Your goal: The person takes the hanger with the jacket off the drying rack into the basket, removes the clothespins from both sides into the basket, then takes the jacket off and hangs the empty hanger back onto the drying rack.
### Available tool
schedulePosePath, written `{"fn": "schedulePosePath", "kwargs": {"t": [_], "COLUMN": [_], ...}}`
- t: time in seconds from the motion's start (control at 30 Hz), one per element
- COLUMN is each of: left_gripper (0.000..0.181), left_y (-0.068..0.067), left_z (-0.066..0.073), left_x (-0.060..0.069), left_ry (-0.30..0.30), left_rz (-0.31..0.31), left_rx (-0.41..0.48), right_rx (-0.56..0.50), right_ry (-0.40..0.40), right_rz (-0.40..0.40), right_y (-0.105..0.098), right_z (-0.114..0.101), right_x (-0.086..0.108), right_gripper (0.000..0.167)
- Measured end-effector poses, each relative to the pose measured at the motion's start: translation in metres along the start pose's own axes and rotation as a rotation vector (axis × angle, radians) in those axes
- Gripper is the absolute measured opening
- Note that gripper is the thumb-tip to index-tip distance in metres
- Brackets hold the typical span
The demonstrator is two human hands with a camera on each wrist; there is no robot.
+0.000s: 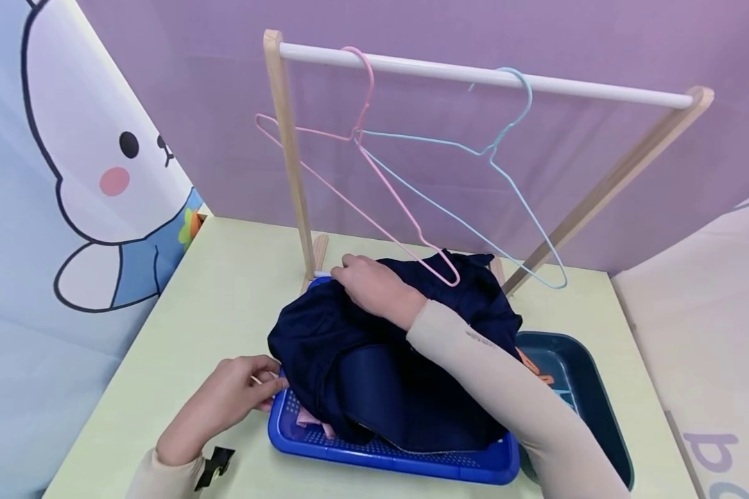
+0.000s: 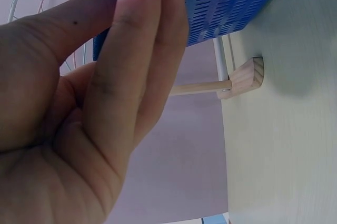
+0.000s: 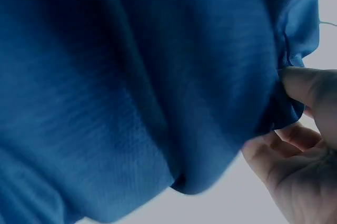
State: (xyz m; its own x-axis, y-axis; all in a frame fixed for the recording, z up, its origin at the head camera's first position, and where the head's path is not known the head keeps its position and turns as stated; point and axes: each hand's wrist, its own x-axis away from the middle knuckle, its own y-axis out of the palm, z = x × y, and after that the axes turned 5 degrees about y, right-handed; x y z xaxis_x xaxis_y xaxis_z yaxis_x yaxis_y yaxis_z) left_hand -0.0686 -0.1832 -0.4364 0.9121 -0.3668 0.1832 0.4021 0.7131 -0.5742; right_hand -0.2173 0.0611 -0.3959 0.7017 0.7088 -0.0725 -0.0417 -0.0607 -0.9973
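Note:
A dark navy garment (image 1: 374, 388) lies bunched over a blue perforated basket (image 1: 393, 466). My right hand (image 1: 374, 284) reaches across it and pinches its fabric near the far left. In the right wrist view, the thumb and fingers (image 3: 295, 84) hold the edge of the navy cloth (image 3: 158, 92). At the basket's left side, my left hand (image 1: 237, 391) grips the rim between thumb and fingers. The left wrist view shows the left hand (image 2: 105, 77) close up, with the basket's perforated wall (image 2: 221, 3) beyond the fingertips. A bit of pink cloth (image 1: 312, 419) shows under the garment.
Behind the basket stands a wooden rack with a white rod (image 1: 412, 66). A pink hanger (image 1: 406, 208) and a light blue hanger (image 1: 524, 201) hang from it. A dark teal tray (image 1: 599, 388) at right contains orange clips (image 1: 530, 364). Everything stands on a pale table (image 1: 225, 291).

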Motion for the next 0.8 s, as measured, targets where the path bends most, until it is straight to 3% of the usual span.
{"fn": "schedulePosePath", "kwargs": {"t": [0.27,0.43,0.53,0.63,0.8], "left_gripper": [0.022,0.018,0.016,0.017,0.017], "left_y": [0.002,0.002,0.003,0.003,0.001], "left_z": [0.001,0.0,0.0,0.0,0.002], "left_x": [-0.003,-0.004,-0.005,-0.004,-0.006], "left_ry": [-0.051,-0.082,-0.095,-0.104,-0.112], "left_rz": [-0.002,0.0,0.0,-0.002,0.001], "left_rx": [0.013,0.021,0.025,0.023,0.004], "right_rx": [-0.068,-0.086,-0.021,0.067,0.13], "right_ry": [-0.139,-0.216,-0.265,-0.299,-0.273], "right_rz": [0.173,0.181,0.13,0.029,-0.232], "right_y": [-0.026,-0.048,-0.055,-0.051,-0.034], "right_z": [-0.009,-0.017,-0.019,-0.023,-0.033], "right_x": [0.062,0.113,0.139,0.16,0.176], "right_gripper": [0.008,0.016,0.027,0.038,0.027]}}
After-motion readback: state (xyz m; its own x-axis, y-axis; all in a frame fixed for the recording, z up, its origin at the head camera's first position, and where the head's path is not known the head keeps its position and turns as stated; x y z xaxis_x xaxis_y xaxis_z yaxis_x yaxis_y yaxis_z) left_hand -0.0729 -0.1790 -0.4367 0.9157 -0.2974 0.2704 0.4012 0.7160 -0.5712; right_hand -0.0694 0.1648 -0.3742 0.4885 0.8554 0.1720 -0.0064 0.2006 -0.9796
